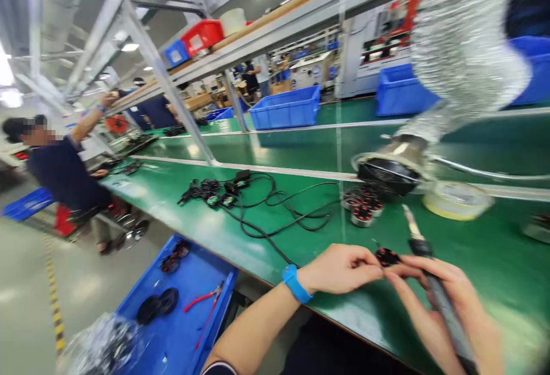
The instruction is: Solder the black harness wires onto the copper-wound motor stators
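Observation:
My left hand (pixel 344 269), with a blue wristband (pixel 296 283), pinches the left edge of a small round black part (pixel 387 257) with reddish spots. From the other side my right hand (pixel 447 300) holds the same part between thumb and fingers. A soldering iron (pixel 442 312) also rests in my right hand, its tip pointing up and away. Several similar round motor parts (pixel 361 214) sit together on the green bench (pixel 301 249) beyond my hands. Black cables (pixel 262 232) with small circuit boards (pixel 227 198) lie to their left.
A fume hose (pixel 464 48) hangs at the right, beside a tape roll (pixel 458 198). Below the bench edge, a blue tray (pixel 189 306) holds red-handled cutters (pixel 201 300) and black parts. Blue bins (pixel 286 107) stand behind. A person (pixel 64 169) sits at the far left.

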`<state>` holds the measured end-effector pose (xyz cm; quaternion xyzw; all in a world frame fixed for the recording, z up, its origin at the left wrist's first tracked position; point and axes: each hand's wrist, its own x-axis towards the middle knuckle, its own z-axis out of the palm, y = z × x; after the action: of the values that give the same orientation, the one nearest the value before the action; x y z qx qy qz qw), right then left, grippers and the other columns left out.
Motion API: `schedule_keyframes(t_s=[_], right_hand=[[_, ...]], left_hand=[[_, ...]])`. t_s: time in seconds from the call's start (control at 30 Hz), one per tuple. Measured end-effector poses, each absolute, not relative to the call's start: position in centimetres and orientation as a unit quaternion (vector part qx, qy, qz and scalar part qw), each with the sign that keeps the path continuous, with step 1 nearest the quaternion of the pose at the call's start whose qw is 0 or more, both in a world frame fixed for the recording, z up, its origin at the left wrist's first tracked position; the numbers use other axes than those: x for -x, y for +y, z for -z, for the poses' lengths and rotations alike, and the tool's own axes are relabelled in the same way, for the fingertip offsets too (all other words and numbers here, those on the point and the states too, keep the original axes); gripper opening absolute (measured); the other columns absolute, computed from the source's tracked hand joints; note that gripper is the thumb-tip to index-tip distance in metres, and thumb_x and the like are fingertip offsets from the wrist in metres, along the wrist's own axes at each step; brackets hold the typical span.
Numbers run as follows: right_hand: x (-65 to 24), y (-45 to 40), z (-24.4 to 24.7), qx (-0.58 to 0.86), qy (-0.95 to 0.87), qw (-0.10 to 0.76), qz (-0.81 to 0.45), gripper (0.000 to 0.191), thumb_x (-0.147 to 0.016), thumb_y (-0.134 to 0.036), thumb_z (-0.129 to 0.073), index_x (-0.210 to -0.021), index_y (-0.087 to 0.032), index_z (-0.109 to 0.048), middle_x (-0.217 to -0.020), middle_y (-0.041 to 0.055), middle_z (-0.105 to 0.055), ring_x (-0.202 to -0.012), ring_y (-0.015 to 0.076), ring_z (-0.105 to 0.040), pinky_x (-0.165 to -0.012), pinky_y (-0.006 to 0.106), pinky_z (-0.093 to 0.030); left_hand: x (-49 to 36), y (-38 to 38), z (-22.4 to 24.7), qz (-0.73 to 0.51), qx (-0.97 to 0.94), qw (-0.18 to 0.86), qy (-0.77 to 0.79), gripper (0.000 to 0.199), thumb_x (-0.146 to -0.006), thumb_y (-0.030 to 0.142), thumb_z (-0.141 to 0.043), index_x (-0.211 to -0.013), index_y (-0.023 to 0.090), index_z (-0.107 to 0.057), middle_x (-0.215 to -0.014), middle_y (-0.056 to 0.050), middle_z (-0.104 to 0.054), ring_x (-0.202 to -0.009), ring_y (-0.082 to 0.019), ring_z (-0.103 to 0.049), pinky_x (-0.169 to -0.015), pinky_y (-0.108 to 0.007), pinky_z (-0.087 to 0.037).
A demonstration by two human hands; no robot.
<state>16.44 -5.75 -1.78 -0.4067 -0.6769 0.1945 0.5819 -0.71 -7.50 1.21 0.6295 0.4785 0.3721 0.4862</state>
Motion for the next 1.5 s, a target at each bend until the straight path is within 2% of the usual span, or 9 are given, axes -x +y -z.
schedule_keyframes(t_s=[0.17, 0.3, 0.4, 0.5, 0.6, 1.13, 1.5], right_hand=[[-16.8, -6.6, 0.8, 0.372, -0.712, 0.572, -0.165, 0.02, -0.092, -0.029, -0.065, -0.111, -0.026, -0.059, -0.091, 0.0038, -0.066, -0.096, 0.0233, -0.062, -0.091, 0.04, -0.048], [-18.1, -6.2, 0.7, 0.421, -0.663, 0.583, -0.207, 0.025, -0.097, -0.03, -0.059, -0.121, -0.026, -0.061, -0.099, 0.0046, -0.067, -0.09, 0.0193, -0.066, -0.089, 0.036, -0.051], [-19.0, -5.6, 0.9, 0.46, -0.611, 0.586, -0.269, 0.027, -0.099, -0.037, -0.055, -0.122, -0.025, -0.064, -0.086, 0.0014, -0.068, -0.07, 0.014, -0.066, -0.072, 0.029, -0.053], [-19.2, -5.1, 1.0, 0.445, -0.576, 0.598, -0.336, 0.027, -0.1, -0.043, -0.052, -0.106, -0.021, -0.067, -0.066, -0.0018, -0.061, -0.05, 0.0105, -0.057, -0.049, 0.023, -0.048], [-19.0, -5.1, 1.1, 0.432, -0.556, 0.607, -0.368, 0.033, -0.1, -0.046, -0.051, -0.095, -0.018, -0.067, -0.057, -0.0025, -0.057, -0.041, 0.0094, -0.052, -0.038, 0.021, -0.042], [-18.6, -5.5, 1.2, 0.419, -0.6, 0.563, -0.385, 0.033, -0.101, -0.045, -0.05, -0.096, -0.018, -0.068, -0.058, -0.0021, -0.06, -0.042, 0.0096, -0.054, -0.043, 0.02, -0.046], [-18.9, -5.5, 0.7, 0.402, -0.551, 0.618, -0.392, 0.03, -0.101, -0.042, -0.051, -0.094, -0.017, -0.067, -0.057, -0.0021, -0.059, -0.039, 0.0083, -0.053, -0.037, 0.017, -0.043]], left_hand=[[0.0, -7.2, -1.8, -0.418, -0.594, 0.489, 0.483, 0.02, -0.082, 0.029, -0.062, -0.075, 0.011, -0.067, -0.066, -0.001, -0.057, -0.062, -0.01, -0.046, -0.06, -0.023, -0.036], [-0.1, -5.9, -1.7, -0.453, -0.57, 0.447, 0.521, 0.017, -0.08, 0.027, -0.061, -0.072, 0.012, -0.065, -0.066, -0.001, -0.057, -0.064, -0.011, -0.046, -0.062, -0.023, -0.036], [-0.1, -4.6, -1.4, -0.453, -0.555, 0.427, 0.551, 0.016, -0.077, 0.026, -0.059, -0.071, 0.013, -0.063, -0.064, 0.0, -0.056, -0.063, -0.011, -0.045, -0.061, -0.023, -0.035], [-0.2, -3.5, -1.2, -0.443, -0.56, 0.424, 0.557, 0.014, -0.075, 0.024, -0.058, -0.069, 0.013, -0.063, -0.063, 0.001, -0.054, -0.062, -0.011, -0.044, -0.06, -0.023, -0.033], [-0.2, -2.9, -1.2, -0.436, -0.568, 0.423, 0.555, 0.013, -0.073, 0.024, -0.057, -0.067, 0.013, -0.061, -0.061, 0.002, -0.051, -0.061, -0.01, -0.041, -0.058, -0.023, -0.031], [0.1, -3.0, -1.2, -0.428, -0.58, 0.41, 0.559, 0.013, -0.073, 0.022, -0.055, -0.066, 0.013, -0.061, -0.061, 0.002, -0.05, -0.06, -0.01, -0.039, -0.056, -0.023, -0.029], [0.2, -2.8, -1.1, -0.433, -0.575, 0.416, 0.555, 0.012, -0.072, 0.022, -0.055, -0.066, 0.013, -0.061, -0.063, 0.0, -0.053, -0.063, -0.011, -0.044, -0.059, -0.023, -0.033]])
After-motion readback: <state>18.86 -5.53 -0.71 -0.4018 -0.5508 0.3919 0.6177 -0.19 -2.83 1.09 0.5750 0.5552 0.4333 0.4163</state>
